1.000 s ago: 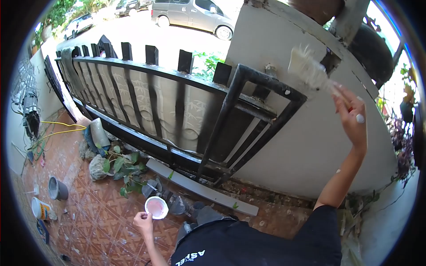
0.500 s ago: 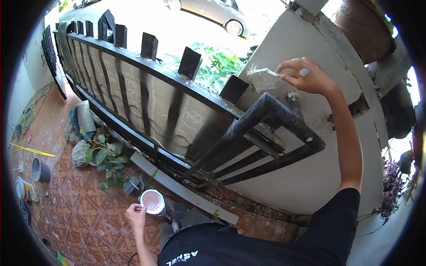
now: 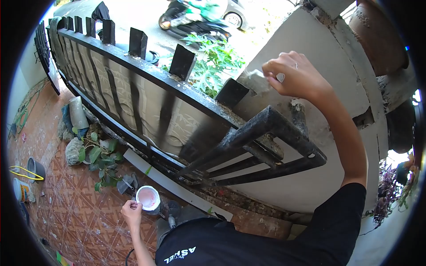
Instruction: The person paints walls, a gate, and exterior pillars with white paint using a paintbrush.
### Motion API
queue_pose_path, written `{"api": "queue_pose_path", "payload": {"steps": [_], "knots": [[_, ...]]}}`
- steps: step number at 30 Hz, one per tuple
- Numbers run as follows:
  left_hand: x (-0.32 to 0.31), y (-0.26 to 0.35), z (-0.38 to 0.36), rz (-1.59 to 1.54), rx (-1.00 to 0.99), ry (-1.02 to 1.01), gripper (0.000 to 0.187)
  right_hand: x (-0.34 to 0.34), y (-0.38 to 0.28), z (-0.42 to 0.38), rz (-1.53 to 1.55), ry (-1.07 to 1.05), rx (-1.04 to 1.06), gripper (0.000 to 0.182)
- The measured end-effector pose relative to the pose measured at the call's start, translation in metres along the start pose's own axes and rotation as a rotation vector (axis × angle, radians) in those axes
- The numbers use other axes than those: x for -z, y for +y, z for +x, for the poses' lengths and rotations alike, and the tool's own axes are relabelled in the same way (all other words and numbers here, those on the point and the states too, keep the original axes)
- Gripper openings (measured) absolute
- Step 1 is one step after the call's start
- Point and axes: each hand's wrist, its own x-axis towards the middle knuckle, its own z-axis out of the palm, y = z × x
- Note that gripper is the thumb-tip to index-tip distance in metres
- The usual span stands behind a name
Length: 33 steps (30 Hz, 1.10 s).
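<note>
Largest first: we have a pale, cracked wall [image 3: 341, 75] on the right, its surface patched and dull, with a black metal fence [image 3: 155, 76] running away to the upper left. Under both lies a brown patterned tile floor [image 3: 80, 204], spotted with pale marks. Out on the road, one motorcycle [image 3: 191, 22], blurred, stands in front of one car [image 3: 234, 13], partly cut off.

On the floor we note one long, pale board [image 3: 178, 185] along the fence's foot, one leafy plant [image 3: 104, 159] and one rough grey rock [image 3: 74, 152]. Two buckets at far left: a grey bucket [image 3: 36, 168] and a white bucket [image 3: 20, 190] with an orange-yellow label.

We count two hands, both occupied. The right hand [image 3: 290, 73], raised before the wall near its left edge, is closed around the brush; the left hand [image 3: 132, 210], low over the floor, pinches the rim of the cup.

We log one cup [image 3: 148, 198]: round, white-rimmed, pinkish-white liquid inside, mouth facing up. We log one brush [image 3: 257, 83], smallest of the lot: pale, blurred, mostly hidden behind the fingers, its head pointing left by the wall's edge. Whether the bristles touch the wall we cannot tell.
</note>
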Motion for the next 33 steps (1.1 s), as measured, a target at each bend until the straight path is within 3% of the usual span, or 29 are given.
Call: {"api": "queue_pose_path", "payload": {"steps": [3,7,10,12,15,19,21,24,28,30,33], "knots": [[-0.001,0.003,0.001,0.005,-0.015,0.008,0.014,-0.01,0.003,0.0,0.031,0.139,0.055,0.008],[-0.003,-0.001,0.0,0.0,-0.012,0.016,0.014,-0.011,0.008,-0.012,-0.031,0.158,0.029,0.008],[-0.003,0.002,0.0,0.008,0.002,-0.009,0.014,-0.004,0.008,-0.006,-0.024,0.001,0.05,0.008],[-0.004,0.003,0.0,0.009,-0.004,-0.006,0.014,-0.008,0.01,-0.003,0.143,0.144,0.052,0.007],[-0.003,0.004,-0.001,-0.003,-0.001,0.001,0.014,-0.014,0.019,-0.008,0.102,0.193,0.076,0.007],[-0.004,0.004,-0.002,-0.022,0.007,0.012,0.014,-0.006,0.011,-0.006,-0.044,0.034,0.105,0.006],[-0.006,0.003,-0.001,-0.018,0.008,0.012,0.014,-0.009,0.014,-0.001,0.17,0.197,0.174,0.005],[-0.004,0.003,-0.004,-0.023,0.029,0.012,0.014,-0.009,0.02,-0.004,0.079,0.03,0.117,0.005],[-0.004,-0.006,-0.005,-0.048,0.048,0.037,0.014,-0.014,0.024,-0.007,0.05,0.1,0.225,0.006],[-0.005,-0.009,-0.005,-0.047,0.071,0.023,0.013,-0.011,0.017,0.002,0.197,-0.142,0.118,0.007],[-0.007,-0.017,-0.006,-0.041,0.07,0.03,0.013,-0.048,0.011,0.004,0.235,-0.112,0.15,0.008]]}}
